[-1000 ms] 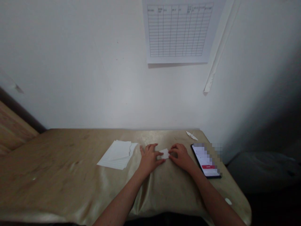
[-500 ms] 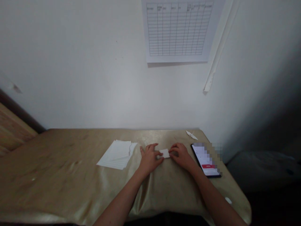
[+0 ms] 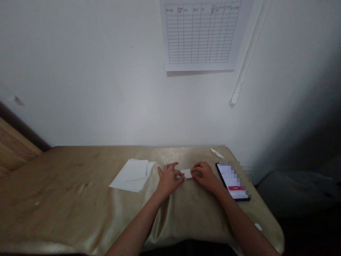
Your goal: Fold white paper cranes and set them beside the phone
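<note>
A small folded piece of white paper [image 3: 187, 173] lies on the gold-brown table cover [image 3: 93, 213] between my two hands. My left hand [image 3: 169, 179] pinches its left edge with thumb and forefinger, the other fingers raised and spread. At the right edge, the thumb and fingertips of my right hand [image 3: 204, 174] close on the paper. The fingers partly hide both ends of the piece, so the finer folds cannot be made out.
Left of my hands lies a stack of white paper sheets [image 3: 130, 176], the top one with a torn edge. A phone [image 3: 233, 183] with a lit screen rests beside my right forearm. Behind it sits a folded paper crane [image 3: 216, 153]. A wall [image 3: 106, 89] rises behind the table.
Both hands stay at the paper with almost no movement. My left thumb and forefinger have shifted very slightly at its left edge.
</note>
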`<state>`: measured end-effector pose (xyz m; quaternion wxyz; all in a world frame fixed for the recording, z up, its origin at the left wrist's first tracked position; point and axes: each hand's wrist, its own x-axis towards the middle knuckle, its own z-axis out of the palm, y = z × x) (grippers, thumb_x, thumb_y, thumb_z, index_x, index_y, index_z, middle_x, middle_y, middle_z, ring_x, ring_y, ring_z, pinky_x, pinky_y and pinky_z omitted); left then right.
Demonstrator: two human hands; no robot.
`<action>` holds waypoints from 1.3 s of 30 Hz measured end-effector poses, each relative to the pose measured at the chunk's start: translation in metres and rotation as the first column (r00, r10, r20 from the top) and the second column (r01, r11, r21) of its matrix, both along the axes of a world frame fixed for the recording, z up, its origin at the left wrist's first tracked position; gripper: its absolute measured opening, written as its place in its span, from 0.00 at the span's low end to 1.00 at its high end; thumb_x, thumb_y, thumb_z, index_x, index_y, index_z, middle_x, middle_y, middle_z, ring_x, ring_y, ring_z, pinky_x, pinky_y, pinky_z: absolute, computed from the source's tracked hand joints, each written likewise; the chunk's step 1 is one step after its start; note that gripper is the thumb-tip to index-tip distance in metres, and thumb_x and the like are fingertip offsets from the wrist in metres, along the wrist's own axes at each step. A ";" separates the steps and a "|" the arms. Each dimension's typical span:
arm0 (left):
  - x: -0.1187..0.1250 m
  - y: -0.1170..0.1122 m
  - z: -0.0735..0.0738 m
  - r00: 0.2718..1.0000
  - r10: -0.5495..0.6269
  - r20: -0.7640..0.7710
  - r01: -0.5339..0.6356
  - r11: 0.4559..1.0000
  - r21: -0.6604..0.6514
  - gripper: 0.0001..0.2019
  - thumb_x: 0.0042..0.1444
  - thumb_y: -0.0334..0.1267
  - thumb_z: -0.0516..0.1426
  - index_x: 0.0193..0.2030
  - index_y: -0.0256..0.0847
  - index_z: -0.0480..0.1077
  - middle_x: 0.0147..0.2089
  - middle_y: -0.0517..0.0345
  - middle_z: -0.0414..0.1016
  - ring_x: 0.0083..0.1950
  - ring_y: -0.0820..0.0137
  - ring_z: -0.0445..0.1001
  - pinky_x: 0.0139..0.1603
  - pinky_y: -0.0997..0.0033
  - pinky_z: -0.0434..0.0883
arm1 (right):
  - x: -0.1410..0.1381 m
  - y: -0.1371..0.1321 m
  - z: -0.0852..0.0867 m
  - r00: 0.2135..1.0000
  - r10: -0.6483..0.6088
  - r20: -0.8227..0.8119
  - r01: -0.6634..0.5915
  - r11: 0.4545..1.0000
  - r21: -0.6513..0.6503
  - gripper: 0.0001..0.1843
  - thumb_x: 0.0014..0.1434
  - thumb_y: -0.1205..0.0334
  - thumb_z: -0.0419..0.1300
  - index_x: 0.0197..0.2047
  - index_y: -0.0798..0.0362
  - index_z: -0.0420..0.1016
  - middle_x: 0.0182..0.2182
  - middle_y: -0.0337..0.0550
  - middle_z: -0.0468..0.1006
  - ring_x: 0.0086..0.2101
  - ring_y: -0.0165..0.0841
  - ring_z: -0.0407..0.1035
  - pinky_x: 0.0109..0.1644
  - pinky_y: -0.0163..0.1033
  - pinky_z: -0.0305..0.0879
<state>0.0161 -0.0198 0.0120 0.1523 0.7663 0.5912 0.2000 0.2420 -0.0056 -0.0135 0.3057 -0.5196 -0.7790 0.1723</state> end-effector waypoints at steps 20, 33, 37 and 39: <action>-0.005 0.007 0.000 1.000 -0.012 0.005 0.012 0.995 -0.098 0.09 0.60 0.52 0.61 0.41 0.58 0.83 0.72 0.62 0.65 0.72 0.49 0.57 0.68 0.18 0.31 | 0.001 -0.004 0.005 0.994 0.105 0.043 -0.107 0.993 0.056 0.10 0.55 0.64 0.68 0.40 0.42 0.84 0.47 0.43 0.76 0.53 0.42 0.66 0.64 0.53 0.56; -0.005 0.007 0.002 0.999 -0.001 0.049 0.006 0.996 -0.089 0.03 0.55 0.43 0.65 0.33 0.52 0.82 0.70 0.61 0.67 0.72 0.51 0.59 0.69 0.20 0.35 | -0.004 -0.004 0.006 0.990 0.133 0.045 -0.131 0.991 -0.033 0.11 0.55 0.65 0.65 0.42 0.42 0.83 0.50 0.41 0.80 0.59 0.42 0.65 0.71 0.63 0.42; -0.005 0.008 0.002 0.997 0.016 0.077 -0.009 0.995 -0.096 0.02 0.53 0.40 0.66 0.30 0.50 0.81 0.69 0.62 0.68 0.72 0.51 0.58 0.69 0.21 0.35 | -0.004 -0.003 0.005 0.992 0.116 0.039 -0.114 0.992 -0.051 0.12 0.55 0.64 0.65 0.42 0.42 0.83 0.51 0.40 0.81 0.60 0.43 0.65 0.71 0.66 0.37; -0.005 0.009 0.002 0.996 0.017 0.091 -0.009 0.996 -0.090 0.02 0.52 0.39 0.66 0.30 0.49 0.81 0.69 0.63 0.68 0.72 0.51 0.58 0.69 0.21 0.35 | -0.003 -0.003 0.005 0.992 0.119 0.037 -0.117 0.992 -0.052 0.12 0.55 0.64 0.65 0.42 0.42 0.83 0.51 0.40 0.81 0.60 0.44 0.65 0.71 0.66 0.38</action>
